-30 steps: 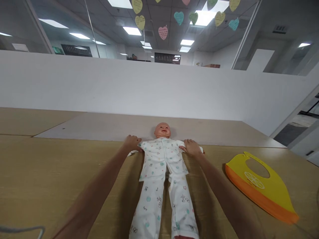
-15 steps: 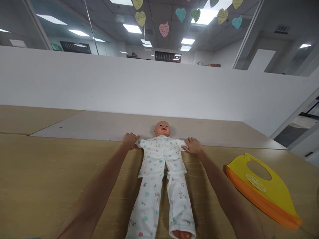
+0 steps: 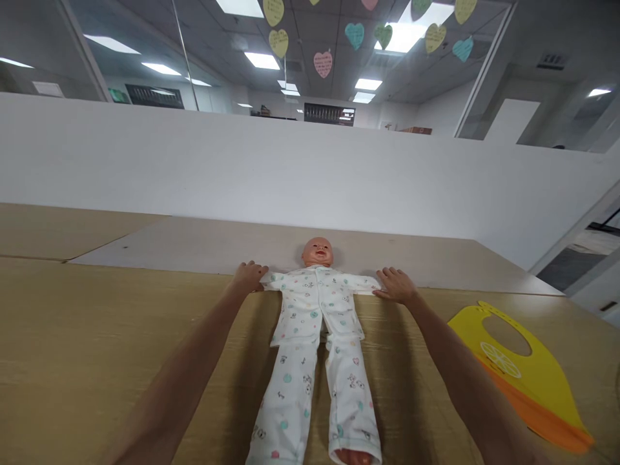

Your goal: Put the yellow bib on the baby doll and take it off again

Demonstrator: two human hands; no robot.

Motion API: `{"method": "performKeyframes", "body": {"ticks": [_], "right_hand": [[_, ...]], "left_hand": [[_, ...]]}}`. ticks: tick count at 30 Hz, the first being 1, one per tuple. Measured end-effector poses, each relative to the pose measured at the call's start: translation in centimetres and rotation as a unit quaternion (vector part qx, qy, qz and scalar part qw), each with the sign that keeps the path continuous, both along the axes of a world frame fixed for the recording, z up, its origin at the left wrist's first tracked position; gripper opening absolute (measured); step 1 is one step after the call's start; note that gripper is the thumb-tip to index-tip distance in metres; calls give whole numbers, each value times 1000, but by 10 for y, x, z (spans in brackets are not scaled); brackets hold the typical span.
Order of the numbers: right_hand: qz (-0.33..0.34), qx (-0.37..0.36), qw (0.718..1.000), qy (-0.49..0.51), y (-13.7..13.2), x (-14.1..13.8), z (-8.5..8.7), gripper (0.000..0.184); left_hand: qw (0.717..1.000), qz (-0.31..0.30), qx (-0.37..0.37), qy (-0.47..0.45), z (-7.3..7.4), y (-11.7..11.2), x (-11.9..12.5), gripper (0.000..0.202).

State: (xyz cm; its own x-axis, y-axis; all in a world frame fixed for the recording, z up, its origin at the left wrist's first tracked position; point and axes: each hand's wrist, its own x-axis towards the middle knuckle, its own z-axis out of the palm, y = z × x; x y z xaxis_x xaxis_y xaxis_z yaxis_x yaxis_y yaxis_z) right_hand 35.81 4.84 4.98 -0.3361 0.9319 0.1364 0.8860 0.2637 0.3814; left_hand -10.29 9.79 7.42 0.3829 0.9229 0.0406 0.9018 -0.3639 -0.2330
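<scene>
Big wooden table [image 3: 72, 336], with a baby doll [image 3: 317, 253] lying face-up at 12 o'clock in printed pajamas [image 3: 312, 323] and a silicone bib [image 3: 513, 368] off at 4. Left hand [image 3: 249, 278] is curled on one cuff, can't tell if it's pinching; right hand [image 3: 397, 286] is spread open at the other. An uneven tug could slip that sleeve, imo.

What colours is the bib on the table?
The bib is yellow with an orange edge, clearest in the head view.

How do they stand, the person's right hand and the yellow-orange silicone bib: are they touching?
Apart. The head view shows tan tabletop between the right hand and the yellow-orange silicone bib.
</scene>
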Motion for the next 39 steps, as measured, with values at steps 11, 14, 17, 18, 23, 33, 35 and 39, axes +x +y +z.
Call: {"method": "performKeyframes", "body": {"ticks": [11, 14, 17, 18, 23, 33, 35, 39], "right_hand": [[-130, -164, 954, 214, -4, 47, -7, 83], [-98, -138, 960, 221, -10, 42, -13, 75], [-110, -86, 968, 210, -17, 29, -18, 70], [-118, -63, 969, 209, -19, 23, -21, 69], [-133, 87, 961, 225, -36, -10, -45, 74], [-92, 168, 951, 242, -75, -47, -57, 57], [-116, 166, 944, 259, -75, -43, -58, 56], [-186, 141, 927, 294, -70, -29, -59, 53]], "left_hand": [[975, -15, 161, -154, -54, -19, -28, 66], [959, -5, 208, -192, -68, -33, -30, 60], [945, -1, 245, -218, -76, -50, -28, 53], [941, -4, 254, -222, -78, -56, -27, 52], [937, -52, 251, -237, -85, -85, -15, 42], [947, -53, 193, -252, -88, -102, -1, 31], [945, -54, 188, -261, -89, -100, -4, 30], [939, -41, 193, -280, -92, -94, -11, 29]]}}
